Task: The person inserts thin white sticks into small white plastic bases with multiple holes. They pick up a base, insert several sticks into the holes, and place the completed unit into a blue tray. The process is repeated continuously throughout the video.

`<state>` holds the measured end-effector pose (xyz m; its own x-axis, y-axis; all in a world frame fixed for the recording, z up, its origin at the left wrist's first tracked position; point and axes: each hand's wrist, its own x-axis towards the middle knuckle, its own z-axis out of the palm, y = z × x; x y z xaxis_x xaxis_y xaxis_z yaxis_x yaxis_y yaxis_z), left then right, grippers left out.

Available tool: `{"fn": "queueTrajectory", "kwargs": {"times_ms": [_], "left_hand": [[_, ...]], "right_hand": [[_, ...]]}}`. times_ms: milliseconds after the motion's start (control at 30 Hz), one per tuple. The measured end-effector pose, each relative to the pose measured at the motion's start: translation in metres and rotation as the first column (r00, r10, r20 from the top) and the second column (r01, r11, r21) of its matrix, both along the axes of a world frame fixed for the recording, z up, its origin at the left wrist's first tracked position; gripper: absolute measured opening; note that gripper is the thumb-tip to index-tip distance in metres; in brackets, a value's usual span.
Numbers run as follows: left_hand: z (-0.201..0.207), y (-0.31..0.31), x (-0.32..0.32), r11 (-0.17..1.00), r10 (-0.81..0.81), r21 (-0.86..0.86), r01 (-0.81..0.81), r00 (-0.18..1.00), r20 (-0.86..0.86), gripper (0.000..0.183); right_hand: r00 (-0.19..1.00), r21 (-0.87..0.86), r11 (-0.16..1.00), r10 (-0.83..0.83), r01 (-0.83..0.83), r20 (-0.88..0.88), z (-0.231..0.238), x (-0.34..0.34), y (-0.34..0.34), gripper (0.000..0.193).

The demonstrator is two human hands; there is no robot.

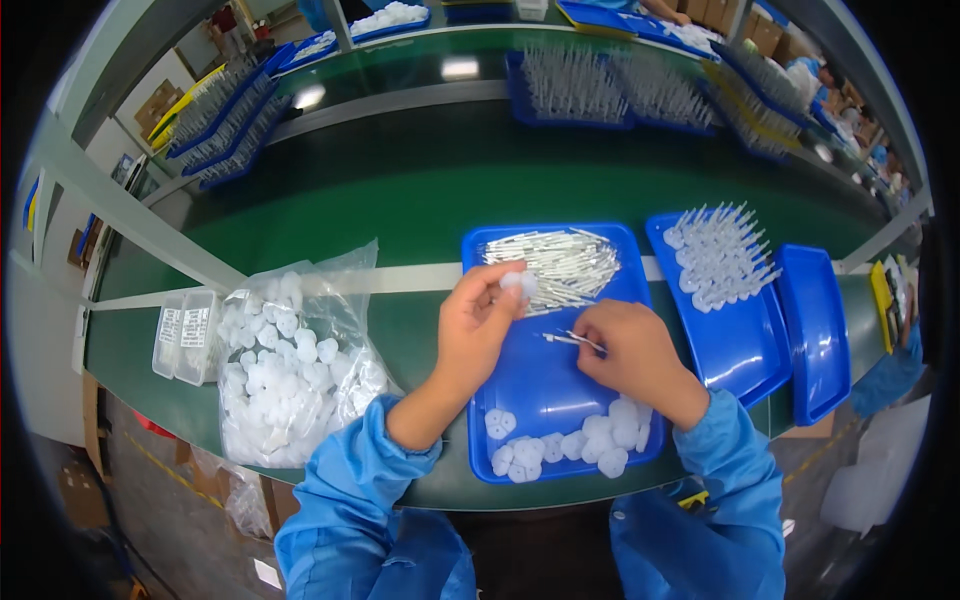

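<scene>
Between the thumb and fingers of my left hand (474, 322) is a white plastic disc (519, 284), held over the blue tray (520, 385). My right hand (632, 352) pinches a few thin white sticks (562, 338), their tips pointing left toward the disc; hand and disc are apart. Behind both hands, a heap of white sticks (560, 262) fills the far part of the tray. Along its near edge lie several loose white discs (597, 440), rounded and petal-like in outline.
A clear bag of white discs (285, 385) lies to the left, beside two small clear boxes (186, 335). On the right, a blue tray (735, 350) carries discs with upright sticks (722, 258), next to another blue tray (815, 330). Stick-filled trays (570, 90) stand farther back.
</scene>
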<state>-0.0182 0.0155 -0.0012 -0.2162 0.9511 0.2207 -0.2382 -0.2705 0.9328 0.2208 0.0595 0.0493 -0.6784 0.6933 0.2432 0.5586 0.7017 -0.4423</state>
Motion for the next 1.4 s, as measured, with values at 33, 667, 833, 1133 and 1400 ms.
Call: {"fn": "queueTrajectory", "kwargs": {"times_ms": [33,667,833,1133,1400], "left_hand": [[0.0,-0.001,0.0,1.0,0.016,0.01,-0.015,0.997,-0.076,0.032],[0.01,-0.008,0.002,1.0,-0.018,-0.002,0.018,0.979,-0.205,0.042],[0.011,-0.008,0.0,0.999,-0.036,-0.006,0.036,0.975,-0.221,0.04],[0.012,-0.008,0.002,0.999,-0.017,0.027,0.025,0.964,-0.266,0.039],[0.011,-0.007,0.002,0.999,0.009,0.045,0.012,0.902,-0.432,0.039]], "right_hand": [[0.982,-0.143,0.987,-0.097,0.074,-0.164,0.002,0.0,0.0,0.016],[0.924,0.102,0.994,-0.005,0.048,-0.383,-0.015,-0.021,0.0,0.025],[0.923,0.064,0.997,-0.025,0.053,-0.384,-0.015,-0.021,0.001,0.025],[0.926,0.066,0.995,-0.046,0.076,-0.374,-0.014,-0.022,-0.001,0.023],[0.895,-0.188,0.973,-0.2,0.133,-0.399,-0.015,-0.025,-0.007,0.018]]}}
